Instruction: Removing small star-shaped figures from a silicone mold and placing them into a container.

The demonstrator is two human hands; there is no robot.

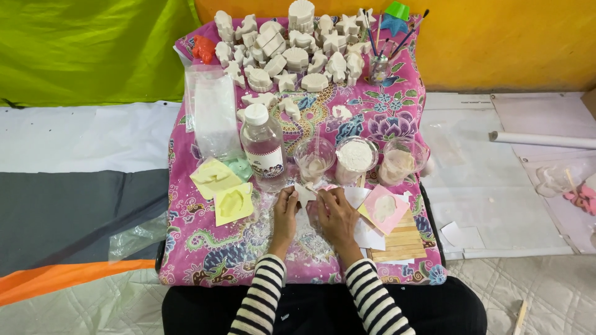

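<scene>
1. Fingertips of the left hand (285, 214) and the right hand (335, 214) met on a small white plaster cast (304, 193); both hands pinched it between them, above the powder-dusted middle of the pink floral cloth (205, 248). Whether a pink mold lay under the right palm could not be told.
2. Just beyond the fingertips stood three clear plastic cups: one with a pale liquid mix (313, 159), one filled with white powder (356, 159), and one with a beige mix (401, 161).
3. Just left of the left hand's fingers stood a clear water bottle (264, 147) with a white cap.
4. Further left lay two yellow molds (233, 203) and a mint-green mold (239, 166); beyond them, a clear plastic bag (213, 111).
5. Right of the right hand lay a pink mold (385, 208) filled with white plaster, resting on paper scraps over a row of wooden sticks (400, 242).
6. Far beyond the fingers, at the cloth's far edge, stood a crowd of white plaster figurines (292, 46); an orange mold (203, 48) to their left, a jar of paintbrushes (380, 65) to their right.
7. Both wrists wore black-and-white striped sleeves (372, 304).
</scene>
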